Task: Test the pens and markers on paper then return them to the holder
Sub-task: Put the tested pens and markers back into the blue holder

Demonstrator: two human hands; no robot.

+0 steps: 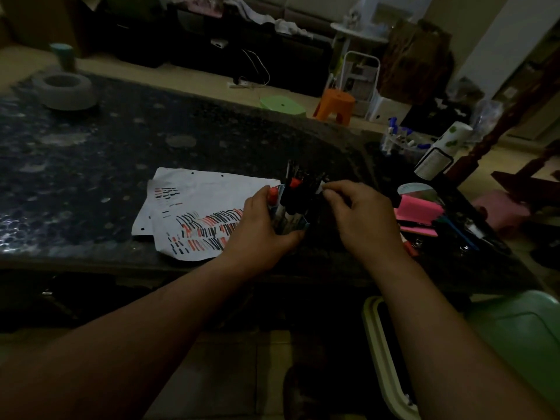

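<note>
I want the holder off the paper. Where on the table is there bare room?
Bare table left of and beyond the paper, up to the grey ring. Crowded right of the holder: pink pads, bottle.

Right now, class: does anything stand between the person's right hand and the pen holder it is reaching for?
Nothing visible does. The right hand is at the top of the pen holder, its fingertips pinching a small white object, perhaps a pen end, just beside the upright pens. The left hand grips the holder's near left side, not in the path.
</note>
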